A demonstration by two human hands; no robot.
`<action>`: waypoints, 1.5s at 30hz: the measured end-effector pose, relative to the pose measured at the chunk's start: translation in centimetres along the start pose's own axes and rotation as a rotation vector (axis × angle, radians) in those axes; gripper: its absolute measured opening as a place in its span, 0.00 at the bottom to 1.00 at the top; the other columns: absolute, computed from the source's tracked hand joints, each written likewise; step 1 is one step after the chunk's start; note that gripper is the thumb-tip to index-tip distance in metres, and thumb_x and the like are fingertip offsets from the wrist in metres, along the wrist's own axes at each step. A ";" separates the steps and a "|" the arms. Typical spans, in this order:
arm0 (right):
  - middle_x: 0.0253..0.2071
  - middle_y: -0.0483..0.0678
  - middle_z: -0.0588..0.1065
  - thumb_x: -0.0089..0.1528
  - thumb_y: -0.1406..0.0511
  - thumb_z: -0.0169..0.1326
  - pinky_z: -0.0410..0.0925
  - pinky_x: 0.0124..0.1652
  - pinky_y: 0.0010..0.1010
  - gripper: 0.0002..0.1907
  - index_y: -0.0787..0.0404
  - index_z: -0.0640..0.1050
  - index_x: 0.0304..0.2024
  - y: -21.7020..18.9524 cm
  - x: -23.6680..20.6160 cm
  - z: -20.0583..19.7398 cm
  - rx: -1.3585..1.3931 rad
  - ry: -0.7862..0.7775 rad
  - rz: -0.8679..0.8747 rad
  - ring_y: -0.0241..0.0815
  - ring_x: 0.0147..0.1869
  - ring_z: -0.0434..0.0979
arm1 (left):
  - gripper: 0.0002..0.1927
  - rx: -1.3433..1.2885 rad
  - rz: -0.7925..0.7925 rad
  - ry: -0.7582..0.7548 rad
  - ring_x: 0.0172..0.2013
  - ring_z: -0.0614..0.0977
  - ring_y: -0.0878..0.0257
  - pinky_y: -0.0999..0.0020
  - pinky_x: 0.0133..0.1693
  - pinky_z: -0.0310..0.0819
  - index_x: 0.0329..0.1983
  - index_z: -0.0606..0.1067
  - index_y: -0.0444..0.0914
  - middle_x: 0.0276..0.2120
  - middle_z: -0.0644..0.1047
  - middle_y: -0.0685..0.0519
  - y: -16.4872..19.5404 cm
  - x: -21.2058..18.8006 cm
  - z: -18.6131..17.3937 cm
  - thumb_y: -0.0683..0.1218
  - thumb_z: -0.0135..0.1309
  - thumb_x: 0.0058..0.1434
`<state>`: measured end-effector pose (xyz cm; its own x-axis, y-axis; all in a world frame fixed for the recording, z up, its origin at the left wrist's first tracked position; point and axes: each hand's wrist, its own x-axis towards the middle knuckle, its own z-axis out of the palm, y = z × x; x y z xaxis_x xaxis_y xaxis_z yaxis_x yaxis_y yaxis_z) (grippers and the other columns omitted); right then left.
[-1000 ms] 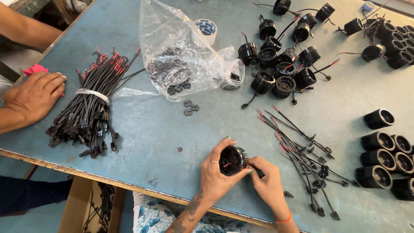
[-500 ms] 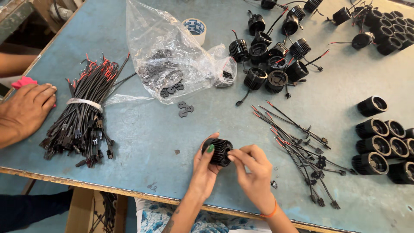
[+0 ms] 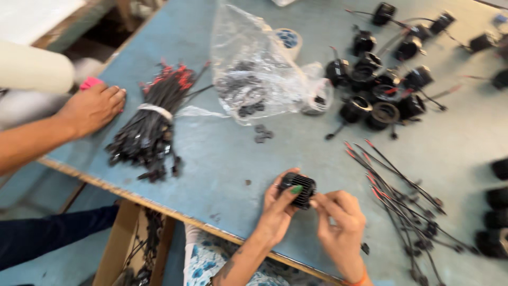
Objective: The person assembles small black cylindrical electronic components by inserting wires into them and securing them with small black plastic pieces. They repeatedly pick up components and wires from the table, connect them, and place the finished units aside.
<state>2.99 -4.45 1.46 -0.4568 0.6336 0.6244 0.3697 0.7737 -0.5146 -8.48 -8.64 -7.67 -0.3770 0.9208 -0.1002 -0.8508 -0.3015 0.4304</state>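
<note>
Near the table's front edge my left hand [image 3: 278, 209] grips a small black ribbed round part [image 3: 299, 189]. My right hand [image 3: 338, 222] pinches the same part from its right side with thumb and fingertips. Both hands rest over the blue-grey table [image 3: 222, 159]. Loose black wires with red tips [image 3: 402, 201] lie spread just to the right of my right hand. A few small black pieces [image 3: 262, 132] lie on the table beyond my hands.
A tied bundle of black wires [image 3: 151, 124] lies at the left, with another person's hand [image 3: 92, 108] beside it on a pink object [image 3: 91, 83]. A clear plastic bag [image 3: 254, 69] of small black parts and a tape roll [image 3: 288, 39] lie behind. Black round parts [image 3: 381, 90] crowd the back right.
The view has shifted right and closer. My hands have turned the black part so that its ribbed side shows, and both hands stay on it. The other person's hand stays by the bundle.
</note>
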 end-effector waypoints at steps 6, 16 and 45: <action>0.31 0.46 0.75 0.55 0.73 0.63 0.65 0.38 0.31 0.08 0.62 0.82 0.37 1.0 -0.8 0.6 -0.004 0.004 0.071 0.42 0.35 0.73 | 0.26 0.022 0.027 -0.015 0.47 0.82 0.65 0.68 0.47 0.81 0.64 0.69 0.38 0.50 0.78 0.52 0.2 -0.1 0.2 0.42 0.61 0.63; 0.30 0.47 0.76 0.55 0.73 0.63 0.67 0.32 0.25 0.07 0.65 0.83 0.37 2.7 -1.5 1.4 0.126 -0.001 0.198 0.37 0.28 0.74 | 0.28 0.028 0.054 -0.002 0.47 0.82 0.65 0.69 0.47 0.81 0.63 0.69 0.38 0.50 0.78 0.52 0.2 -0.2 0.7 0.42 0.63 0.61; 0.35 0.43 0.76 0.51 0.67 0.65 0.65 0.39 0.35 0.14 0.57 0.84 0.41 2.2 0.1 -2.6 -0.092 -0.326 -0.069 0.44 0.38 0.72 | 0.52 1.575 0.792 -0.184 0.66 0.73 0.42 0.55 0.57 0.78 0.77 0.51 0.44 0.72 0.64 0.42 -1.0 -1.5 1.9 0.37 0.64 0.51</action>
<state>5.88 -2.64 1.90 -0.7122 0.5566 0.4278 0.3937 0.8212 -0.4131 -6.38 -9.24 -6.24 -0.3488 0.7327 0.5844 0.6641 -0.2468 0.7058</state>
